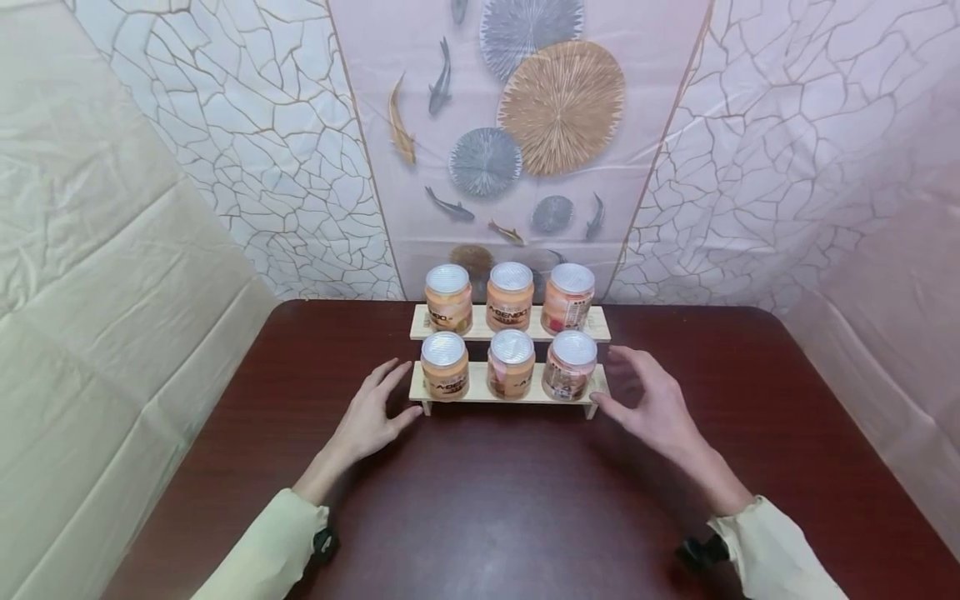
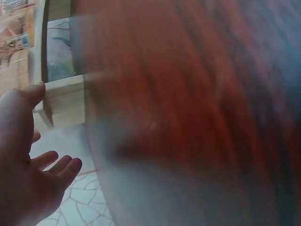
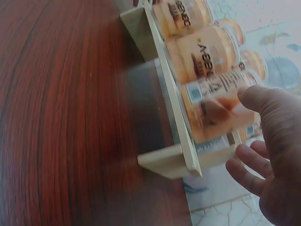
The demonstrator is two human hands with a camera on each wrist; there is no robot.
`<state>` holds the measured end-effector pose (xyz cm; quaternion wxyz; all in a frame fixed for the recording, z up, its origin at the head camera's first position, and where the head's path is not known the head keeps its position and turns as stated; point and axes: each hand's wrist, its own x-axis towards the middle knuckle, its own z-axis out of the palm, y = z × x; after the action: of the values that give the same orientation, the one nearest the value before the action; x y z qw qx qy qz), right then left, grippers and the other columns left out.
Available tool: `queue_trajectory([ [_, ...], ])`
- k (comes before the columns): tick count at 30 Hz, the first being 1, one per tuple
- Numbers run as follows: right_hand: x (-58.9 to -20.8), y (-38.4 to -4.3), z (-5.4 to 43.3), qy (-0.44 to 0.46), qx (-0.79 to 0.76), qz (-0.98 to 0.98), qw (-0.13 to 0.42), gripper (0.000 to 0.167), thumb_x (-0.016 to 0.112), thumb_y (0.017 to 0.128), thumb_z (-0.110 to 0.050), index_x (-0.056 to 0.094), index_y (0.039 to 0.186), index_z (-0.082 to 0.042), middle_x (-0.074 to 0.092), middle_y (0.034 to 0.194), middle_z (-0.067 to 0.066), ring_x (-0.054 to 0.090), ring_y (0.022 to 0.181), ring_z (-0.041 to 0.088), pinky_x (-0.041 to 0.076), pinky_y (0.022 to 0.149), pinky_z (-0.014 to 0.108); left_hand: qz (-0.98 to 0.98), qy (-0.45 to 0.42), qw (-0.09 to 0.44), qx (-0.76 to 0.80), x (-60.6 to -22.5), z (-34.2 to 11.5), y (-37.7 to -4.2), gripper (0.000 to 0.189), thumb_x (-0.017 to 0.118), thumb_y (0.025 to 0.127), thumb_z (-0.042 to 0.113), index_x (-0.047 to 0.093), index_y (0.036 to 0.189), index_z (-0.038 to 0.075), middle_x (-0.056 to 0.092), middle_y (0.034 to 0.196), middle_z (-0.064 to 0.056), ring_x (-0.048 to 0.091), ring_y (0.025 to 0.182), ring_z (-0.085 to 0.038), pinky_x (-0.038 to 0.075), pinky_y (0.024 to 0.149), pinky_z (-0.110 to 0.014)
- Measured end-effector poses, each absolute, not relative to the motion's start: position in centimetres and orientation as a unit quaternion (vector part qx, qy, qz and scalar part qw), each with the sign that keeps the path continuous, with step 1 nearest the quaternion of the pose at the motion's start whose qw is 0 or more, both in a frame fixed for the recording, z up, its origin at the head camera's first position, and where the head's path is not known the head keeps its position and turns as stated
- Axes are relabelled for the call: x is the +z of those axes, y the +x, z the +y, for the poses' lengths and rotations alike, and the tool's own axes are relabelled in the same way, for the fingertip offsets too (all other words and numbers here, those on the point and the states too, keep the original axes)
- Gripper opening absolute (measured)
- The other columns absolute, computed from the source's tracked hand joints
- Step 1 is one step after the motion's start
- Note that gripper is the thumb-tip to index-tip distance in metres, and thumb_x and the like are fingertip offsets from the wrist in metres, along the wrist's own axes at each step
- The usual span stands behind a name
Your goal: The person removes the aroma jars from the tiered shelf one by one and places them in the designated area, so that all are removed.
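Observation:
A pale wooden two-tier rack (image 1: 480, 390) stands toward the back of the table, three jars on each tier. The jars have clear ridged lids and orange-brown labels; the front ones are a left jar (image 1: 446, 367), a middle jar (image 1: 512, 365) and a right jar (image 1: 570, 367). My left hand (image 1: 369, 417) is beside the rack's left end, fingers spread; its thumb tip overlaps the wood in the left wrist view. At the opposite end my right hand (image 1: 660, 408) spreads its thumb and fingers around the corner, its thumb overlapping the nearest jar (image 3: 218, 110) in the right wrist view.
A dark reddish-brown table (image 1: 480, 508) lies under the rack. Behind it hangs a cloth backdrop (image 1: 300, 142) with crack lines and a fish-and-leaf panel. Pale cloth (image 1: 97, 275) hangs at the left side, and more at the right.

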<state>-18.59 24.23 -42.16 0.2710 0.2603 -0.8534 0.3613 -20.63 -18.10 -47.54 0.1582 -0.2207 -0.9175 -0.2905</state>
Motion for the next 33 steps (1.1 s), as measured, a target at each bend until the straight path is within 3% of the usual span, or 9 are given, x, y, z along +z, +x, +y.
queue_trajectory([
  [2,-42.3,-18.6,23.7,0.258,0.363,-0.853,0.271,0.069,0.089,0.066,0.002,0.058,0.128,0.006,0.064,0.113,0.017,0.065,0.097,0.032,0.054,0.076,0.038,-0.917,-0.224,0.155,-0.292,-47.8,-17.9,-20.8,0.073,0.083,0.082,0.025,0.052,0.144,0.001,0.044,0.145,-0.029,0.044,0.131,-0.045,0.04,0.101,-0.06],
  [6,-42.3,-18.8,22.7,0.255,0.37,-0.852,0.268,0.073,0.091,0.066,0.001,0.056,0.131,0.005,0.061,0.119,0.018,0.061,0.106,0.032,0.05,0.084,0.033,-0.915,-0.226,0.153,-0.298,-47.9,-17.4,-21.0,0.069,0.082,0.083,0.025,0.054,0.142,0.003,0.045,0.146,-0.027,0.044,0.131,-0.045,0.039,0.101,-0.06],
  [9,-42.2,-18.9,22.2,0.249,0.374,-0.854,0.263,0.075,0.091,0.066,-0.001,0.055,0.132,0.005,0.059,0.12,0.018,0.059,0.106,0.032,0.05,0.083,0.032,-0.915,-0.229,0.151,-0.297,-47.9,-17.2,-21.1,0.065,0.081,0.085,0.023,0.056,0.141,0.004,0.046,0.146,-0.026,0.044,0.132,-0.044,0.039,0.101,-0.06],
  [15,-42.2,-19.2,21.6,0.233,0.382,-0.856,0.257,0.077,0.092,0.066,-0.002,0.052,0.132,0.007,0.059,0.119,0.021,0.059,0.106,0.034,0.049,0.083,0.049,-0.912,-0.239,0.158,-0.294,-48.1,-17.2,-21.4,0.062,0.08,0.085,0.021,0.057,0.139,0.002,0.05,0.145,-0.021,0.047,0.13,-0.041,0.039,0.102,-0.057],
  [33,-42.5,-20.0,20.1,0.174,0.428,-0.857,0.229,0.078,0.092,0.067,-0.002,0.05,0.132,0.006,0.059,0.116,0.021,0.062,0.1,0.035,0.055,0.079,0.05,-0.915,-0.233,0.158,-0.289,-47.8,-17.1,-21.3,0.06,0.08,0.085,0.022,0.059,0.138,0.001,0.054,0.143,-0.016,0.052,0.123,-0.038,0.043,0.099,-0.055],
])
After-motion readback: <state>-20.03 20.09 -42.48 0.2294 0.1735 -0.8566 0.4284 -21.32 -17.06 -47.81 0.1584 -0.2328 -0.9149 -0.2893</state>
